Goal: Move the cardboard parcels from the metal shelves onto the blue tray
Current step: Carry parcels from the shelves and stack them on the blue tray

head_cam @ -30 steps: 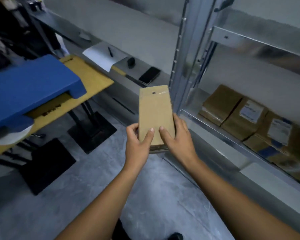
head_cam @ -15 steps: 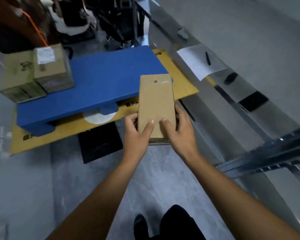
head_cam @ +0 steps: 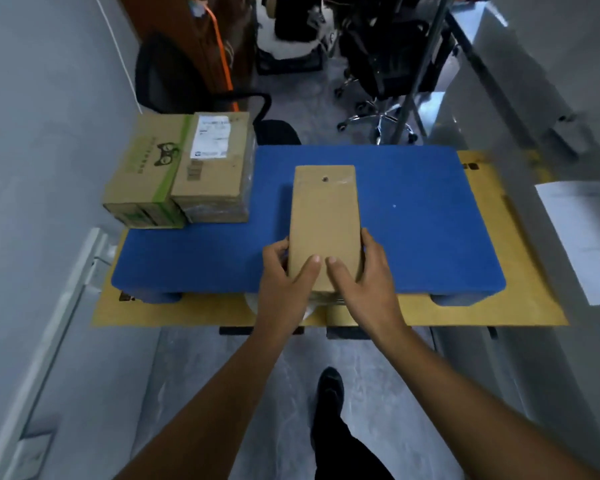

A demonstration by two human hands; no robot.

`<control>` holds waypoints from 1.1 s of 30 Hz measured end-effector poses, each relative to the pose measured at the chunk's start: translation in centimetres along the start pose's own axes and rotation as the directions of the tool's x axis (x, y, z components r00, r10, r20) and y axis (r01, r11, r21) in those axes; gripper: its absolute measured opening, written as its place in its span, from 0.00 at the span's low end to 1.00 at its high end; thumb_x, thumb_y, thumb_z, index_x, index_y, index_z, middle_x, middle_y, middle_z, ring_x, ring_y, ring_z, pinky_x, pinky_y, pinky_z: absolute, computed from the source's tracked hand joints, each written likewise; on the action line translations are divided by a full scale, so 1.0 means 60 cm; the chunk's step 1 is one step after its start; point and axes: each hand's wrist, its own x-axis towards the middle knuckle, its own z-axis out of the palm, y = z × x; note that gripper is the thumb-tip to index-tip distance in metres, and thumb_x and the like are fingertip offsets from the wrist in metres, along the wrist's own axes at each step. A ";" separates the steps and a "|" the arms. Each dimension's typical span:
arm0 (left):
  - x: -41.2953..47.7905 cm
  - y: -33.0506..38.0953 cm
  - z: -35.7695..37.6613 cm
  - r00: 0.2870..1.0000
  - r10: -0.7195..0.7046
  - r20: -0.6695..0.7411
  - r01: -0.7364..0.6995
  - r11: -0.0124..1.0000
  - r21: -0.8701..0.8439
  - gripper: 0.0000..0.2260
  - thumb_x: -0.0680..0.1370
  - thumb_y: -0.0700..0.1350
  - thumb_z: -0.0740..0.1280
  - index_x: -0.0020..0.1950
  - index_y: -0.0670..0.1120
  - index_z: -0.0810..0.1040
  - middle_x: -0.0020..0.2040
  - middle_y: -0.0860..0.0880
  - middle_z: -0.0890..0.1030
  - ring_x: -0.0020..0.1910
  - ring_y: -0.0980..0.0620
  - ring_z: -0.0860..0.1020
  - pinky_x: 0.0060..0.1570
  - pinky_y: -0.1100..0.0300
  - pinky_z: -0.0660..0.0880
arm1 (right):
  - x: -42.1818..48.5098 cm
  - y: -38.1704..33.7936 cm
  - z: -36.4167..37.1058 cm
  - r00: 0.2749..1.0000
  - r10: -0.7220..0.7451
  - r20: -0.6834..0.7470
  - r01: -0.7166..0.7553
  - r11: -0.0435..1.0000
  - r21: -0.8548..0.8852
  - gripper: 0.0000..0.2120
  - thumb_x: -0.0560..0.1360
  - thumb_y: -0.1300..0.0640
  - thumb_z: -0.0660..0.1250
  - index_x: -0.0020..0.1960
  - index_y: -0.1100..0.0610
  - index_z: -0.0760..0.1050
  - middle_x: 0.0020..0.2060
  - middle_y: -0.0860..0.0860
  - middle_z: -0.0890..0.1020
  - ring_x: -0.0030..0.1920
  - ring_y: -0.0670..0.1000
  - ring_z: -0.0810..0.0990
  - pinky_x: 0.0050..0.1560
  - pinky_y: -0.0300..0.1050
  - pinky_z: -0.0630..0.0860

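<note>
**Obscured.** The near end of the cardboard parcel is covered by both thumbs and palms. Its underside is out of sight, so contact with the blue tray cannot be confirmed. The fingers of both hands run down the parcel's long sides with their tips hidden. The wrists mask the tray's near edge at 6 o'clock, and two boxes cover its 10 o'clock corner. The print on the labelled box is too blurred to read. A white sheet at 3 o'clock is cut off by the frame.

**Hands.** The left hand grips the parcel's near left edge, thumb flat on the top face and pointing to 1 o'clock. The right hand grips the near right edge, thumb pointing to 11 o'clock. The thumb tips lie just beside each other. Both forearms enter from 6 o'clock and converge.

**Location.** The parcel runs lengthwise from 12 to 6 o'clock over the tray's middle. It is apart from the green-striped box, which touches the labelled box at 10 o'clock. The tray rests on a yellow board. A dark shoe is on the floor at 6 o'clock.
</note>
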 end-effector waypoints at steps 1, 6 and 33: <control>0.028 0.001 0.004 1.000 -0.014 -0.017 0.014 1.000 0.005 0.21 0.76 0.57 0.74 0.65 0.56 0.70 0.59 0.61 0.78 0.54 0.70 0.78 0.46 0.74 0.75 | 0.030 -0.001 0.008 1.000 -0.001 0.016 0.001 1.000 -0.001 0.36 0.79 0.41 0.68 0.82 0.49 0.57 0.73 0.46 0.69 0.70 0.45 0.71 0.71 0.52 0.72; 0.148 -0.003 0.023 0.996 -0.060 -0.059 0.061 0.998 0.010 0.19 0.77 0.56 0.74 0.64 0.56 0.70 0.58 0.63 0.77 0.53 0.71 0.78 0.45 0.73 0.74 | 0.164 0.000 0.045 0.997 -0.008 0.081 0.009 1.000 -0.019 0.36 0.79 0.42 0.68 0.82 0.52 0.58 0.75 0.49 0.68 0.73 0.48 0.70 0.72 0.55 0.71; 0.413 0.098 -0.149 0.974 0.221 0.044 -0.225 0.952 0.206 0.28 0.78 0.60 0.67 0.76 0.55 0.68 0.75 0.61 0.69 0.74 0.68 0.64 0.70 0.72 0.60 | 0.335 -0.034 0.216 0.994 0.077 0.078 -0.066 0.990 -0.126 0.42 0.79 0.36 0.64 0.84 0.46 0.46 0.79 0.42 0.60 0.76 0.43 0.61 0.69 0.40 0.62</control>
